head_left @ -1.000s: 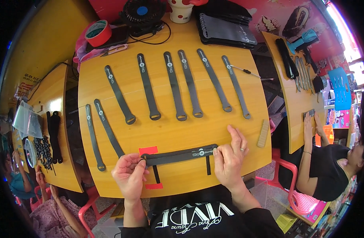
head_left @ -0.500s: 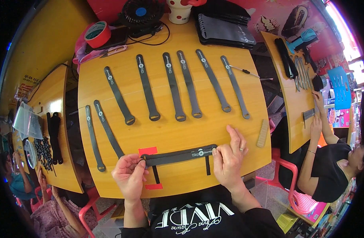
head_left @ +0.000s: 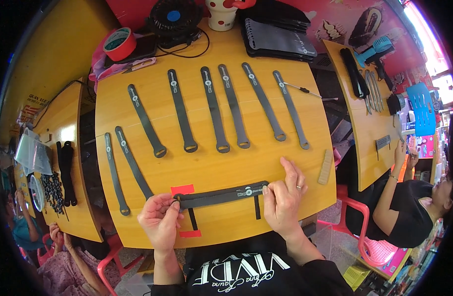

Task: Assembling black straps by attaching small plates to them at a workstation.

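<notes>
In front of me a dark grey strap [head_left: 219,197] with a pale printed mark lies nearly level, slightly higher at its right end. My left hand [head_left: 159,216] pinches its left end between thumb and finger. At the other end, my right hand [head_left: 284,203] grips the strap with the thumb on top, its index finger pointing up. Two narrow black strips [head_left: 193,220] stick out below the strap; the left one runs between two pieces of red tape [head_left: 190,233] on the table. Whether more than one strap is held, I cannot tell.
Several similar straps [head_left: 184,116] lie spread across the wooden table [head_left: 266,163]. A ribbed beige strip [head_left: 325,166] rests at the right edge. Behind stand a tape roll [head_left: 119,44], a black fan [head_left: 174,22] and stacked black pouches [head_left: 278,37]. People work at both side tables.
My hands and the held strap stay almost in place. At the right table, the co-worker's hands have moved toward the table's outer edge.
</notes>
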Tool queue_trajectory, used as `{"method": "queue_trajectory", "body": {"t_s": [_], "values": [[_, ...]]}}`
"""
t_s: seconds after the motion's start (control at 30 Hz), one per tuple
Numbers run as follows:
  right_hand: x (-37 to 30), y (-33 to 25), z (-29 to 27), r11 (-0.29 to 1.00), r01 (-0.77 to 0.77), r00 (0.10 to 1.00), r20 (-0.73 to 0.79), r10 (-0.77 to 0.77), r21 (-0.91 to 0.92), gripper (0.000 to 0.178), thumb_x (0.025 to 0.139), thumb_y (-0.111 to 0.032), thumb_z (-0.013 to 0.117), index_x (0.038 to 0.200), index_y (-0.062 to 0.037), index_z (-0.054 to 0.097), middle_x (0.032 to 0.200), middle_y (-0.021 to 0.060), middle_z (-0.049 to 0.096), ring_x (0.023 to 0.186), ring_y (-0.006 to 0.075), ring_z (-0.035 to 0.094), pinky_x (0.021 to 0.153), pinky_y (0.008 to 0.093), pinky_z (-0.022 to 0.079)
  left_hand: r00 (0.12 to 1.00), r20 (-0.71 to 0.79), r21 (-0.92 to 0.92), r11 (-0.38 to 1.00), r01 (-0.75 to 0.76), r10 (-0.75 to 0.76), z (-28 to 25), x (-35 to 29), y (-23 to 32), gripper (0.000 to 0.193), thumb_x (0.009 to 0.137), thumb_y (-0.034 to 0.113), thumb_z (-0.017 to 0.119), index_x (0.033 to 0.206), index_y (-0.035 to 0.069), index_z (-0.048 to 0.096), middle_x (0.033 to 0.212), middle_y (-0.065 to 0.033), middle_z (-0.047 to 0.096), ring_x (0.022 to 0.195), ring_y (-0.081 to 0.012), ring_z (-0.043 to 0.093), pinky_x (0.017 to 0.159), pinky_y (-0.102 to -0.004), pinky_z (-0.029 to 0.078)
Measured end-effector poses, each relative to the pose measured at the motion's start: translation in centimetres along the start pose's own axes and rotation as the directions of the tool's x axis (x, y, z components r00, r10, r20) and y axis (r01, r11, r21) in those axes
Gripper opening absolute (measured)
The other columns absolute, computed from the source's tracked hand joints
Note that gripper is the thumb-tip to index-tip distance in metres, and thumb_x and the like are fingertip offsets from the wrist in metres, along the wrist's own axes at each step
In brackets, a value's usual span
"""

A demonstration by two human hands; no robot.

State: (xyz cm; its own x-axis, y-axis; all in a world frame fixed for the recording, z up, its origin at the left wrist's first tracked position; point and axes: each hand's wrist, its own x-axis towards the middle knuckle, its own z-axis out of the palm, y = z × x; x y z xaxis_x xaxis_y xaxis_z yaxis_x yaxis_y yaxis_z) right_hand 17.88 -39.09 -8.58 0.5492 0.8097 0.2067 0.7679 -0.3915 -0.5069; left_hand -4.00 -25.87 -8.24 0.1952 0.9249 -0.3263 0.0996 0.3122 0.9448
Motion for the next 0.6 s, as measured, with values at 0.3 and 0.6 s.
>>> {"method": "queue_trajectory", "body": {"t_s": [0.3, 0.6], "values": [[0.00, 0.13, -0.01, 1.000, -0.003, 1.000, -0.011, 0.003, 0.018, 0.012, 0.075, -0.005, 0.068, 0.070, -0.0023, 0.057, 0.140, 0.0240, 0.045, 0.125, 0.0401, 0.042, 0.094, 0.0495, 0.028, 1.000, -0.008, 0.016, 1.000, -0.016, 0.017, 0.18, -0.10, -0.04, 0.016, 0.085, -0.009, 0.063, 0.100, -0.005, 0.063, 0.081, -0.0074, 0.067, 0.056, -0.0074, 0.061, 0.042, -0.0169, 0.042], [-0.14, 0.44, -0.20, 0.996, 0.013, 0.999, -0.046, -0.010, 0.084, 0.020, 0.069, -0.010, 0.075, 0.067, -0.0029, 0.056, 0.139, 0.0255, 0.046, 0.124, 0.0400, 0.043, 0.096, 0.0482, 0.029, 1.000, -0.012, 0.039, 0.999, -0.026, 0.026, 0.13, -0.13, -0.29, 0.015, 0.084, -0.009, 0.063, 0.099, -0.004, 0.063, 0.079, -0.0057, 0.065, 0.056, -0.0071, 0.060, 0.041, -0.0165, 0.042]]}}
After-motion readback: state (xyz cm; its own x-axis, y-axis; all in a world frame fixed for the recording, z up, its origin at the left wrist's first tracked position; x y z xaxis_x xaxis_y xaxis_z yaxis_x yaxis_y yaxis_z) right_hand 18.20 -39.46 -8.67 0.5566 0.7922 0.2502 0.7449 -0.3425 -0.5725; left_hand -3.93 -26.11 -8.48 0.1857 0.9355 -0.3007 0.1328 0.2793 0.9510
